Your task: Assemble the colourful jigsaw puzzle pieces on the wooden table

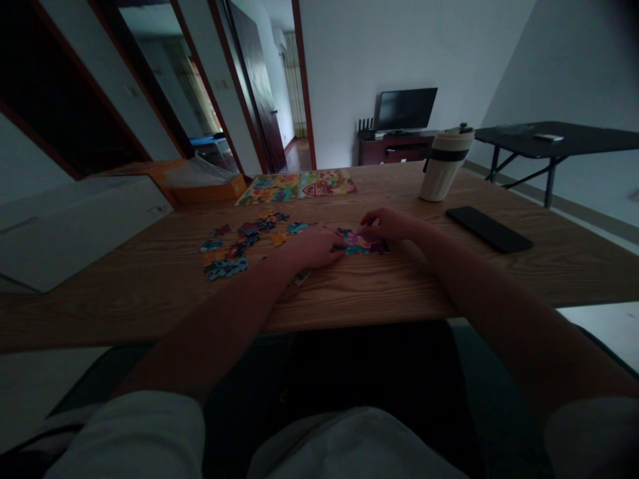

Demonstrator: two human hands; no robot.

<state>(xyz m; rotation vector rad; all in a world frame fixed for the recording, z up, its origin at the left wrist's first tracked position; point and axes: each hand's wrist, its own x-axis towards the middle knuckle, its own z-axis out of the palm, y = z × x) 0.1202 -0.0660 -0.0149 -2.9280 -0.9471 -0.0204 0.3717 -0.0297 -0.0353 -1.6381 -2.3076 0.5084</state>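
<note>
Puzzle pieces sit near the edge of the wood desk; left hand lies flat, right hand pinches them.

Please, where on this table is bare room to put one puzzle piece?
Bare wood lies between the right hand and the black phone, and along the table's near edge. Crowded: left of the left hand, among loose jigsaw pieces.

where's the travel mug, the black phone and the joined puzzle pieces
Travel mug (444,178), head view, on its cream body
Black phone (489,229), head view, on its flat upper face
Joined puzzle pieces (360,243), head view, on their uncovered printed face
</note>
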